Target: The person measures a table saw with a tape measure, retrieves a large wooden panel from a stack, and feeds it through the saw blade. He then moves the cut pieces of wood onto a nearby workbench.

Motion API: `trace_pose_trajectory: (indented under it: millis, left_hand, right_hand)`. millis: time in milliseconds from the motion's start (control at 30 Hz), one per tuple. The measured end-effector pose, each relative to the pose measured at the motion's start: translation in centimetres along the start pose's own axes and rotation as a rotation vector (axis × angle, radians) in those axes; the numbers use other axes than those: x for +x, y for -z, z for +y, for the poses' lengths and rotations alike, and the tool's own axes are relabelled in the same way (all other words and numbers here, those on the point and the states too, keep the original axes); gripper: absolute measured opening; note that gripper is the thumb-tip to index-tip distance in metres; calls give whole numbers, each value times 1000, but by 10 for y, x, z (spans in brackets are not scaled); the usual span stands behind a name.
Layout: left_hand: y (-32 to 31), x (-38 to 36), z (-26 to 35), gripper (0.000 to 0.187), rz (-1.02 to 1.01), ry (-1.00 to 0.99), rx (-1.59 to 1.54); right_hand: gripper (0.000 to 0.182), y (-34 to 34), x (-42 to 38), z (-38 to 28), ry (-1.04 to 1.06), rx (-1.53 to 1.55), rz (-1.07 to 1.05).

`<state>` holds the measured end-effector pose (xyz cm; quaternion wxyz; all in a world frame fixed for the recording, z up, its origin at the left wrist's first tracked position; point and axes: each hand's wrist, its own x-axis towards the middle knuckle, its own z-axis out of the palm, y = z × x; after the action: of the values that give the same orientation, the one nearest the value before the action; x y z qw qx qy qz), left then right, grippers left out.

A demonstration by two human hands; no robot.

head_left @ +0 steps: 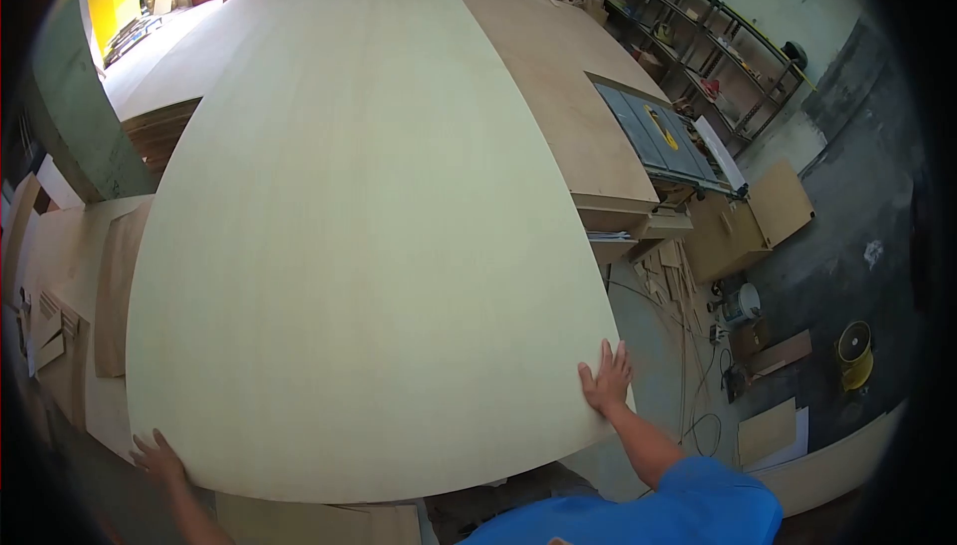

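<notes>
- Two bare hands rest on one large pale plywood sheet [359, 236], which fills most of the head view and lies flat over stacked boards.
- Right hand [606, 377] lies palm down on the sheet's near right corner, fingers spread and flat, gripping nothing; its forearm leads back to a blue sleeve [688, 505] at the bottom edge.
- Left hand [158, 457] sits at the near left corner of the sheet, fingers open against the edge (whether they curl under the sheet I cannot tell).
- Sheet's surface is bare, light cream, with fine grain running away from the person; its near edge hangs just past the boards beneath.
- Under and beyond it, a browner plywood panel [558, 76] shows along the right side and far end, and it is darker than the top sheet.
- Right of that panel stands a table saw [663, 136] with a grey top and a yellow insert, level with the panel.
- Offcuts of wood [668, 271] lie piled on the concrete floor below the saw, near a cardboard-coloured board [780, 204] leaning there.
- Farther right on the floor sit a yellow round object [854, 351] and loose black cables [703, 425].
- Metal shelving [718, 46] lines the far right wall.
- More pale boards [70, 286] lie at the left.
</notes>
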<state>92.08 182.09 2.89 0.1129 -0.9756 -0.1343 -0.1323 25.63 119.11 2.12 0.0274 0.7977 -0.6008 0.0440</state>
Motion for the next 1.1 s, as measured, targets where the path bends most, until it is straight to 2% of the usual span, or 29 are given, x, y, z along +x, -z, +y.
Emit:
trace_pose_trajectory:
  millis: [67,133,167,233,267,333,367,433,533,600,667,733,800,900,1000,1033,1100]
  left_hand:
    - [-20,-24,30,85,-24,168,-76]
    - [-59,-56,20,86,-32,213,-171]
    - [-65,-78,24,82,-33,250,-404]
    - [-54,-138,41,97,-12,283,-712]
    - [-37,-165,48,120,19,290,-785]
    - [11,-178,56,113,-168,423,-747]
    - [29,-187,60,111,-258,491,-729]
    - [38,-214,66,101,-383,489,-1062]
    - [32,-260,70,87,-586,447,-1543]
    - [31,-296,53,78,-721,416,-1859]
    - [96,-353,75,70,-879,673,-1776]
    - [129,-400,92,66,-893,641,-1765]
    - [112,-417,101,68,-946,657,-1829]
    - [106,-431,129,76,-680,672,-1436]
    - [21,-402,121,86,-396,489,-1311]
    - [69,-405,117,90,-359,425,-1220]
    - [59,-382,104,88,-355,389,-1123]
  right_hand:
    - [81,9,-20,-8,-82,153,-73]
    - [79,12,-25,-15,-139,176,-39]
    - [78,11,-24,-13,-183,229,-35]
    - [77,8,-17,-8,-243,250,9]
    - [76,8,-13,-4,-311,281,7]
    - [76,15,-4,-2,-426,358,6]
    - [77,25,6,0,-434,348,-113]
    - [81,55,21,11,-449,334,-341]
    - [88,32,29,44,-526,437,-338]
    - [87,23,26,53,-501,482,-340]
    - [86,12,19,54,-440,515,-336]
    - [83,4,15,61,-347,527,-300]
    - [83,9,1,62,-329,547,-326]
    - [83,8,-25,49,-330,596,-317]
    - [82,-6,-61,36,-326,604,-292]
    - [82,-7,-72,28,-338,622,-279]
    - [80,-11,-102,10,-358,637,-299]
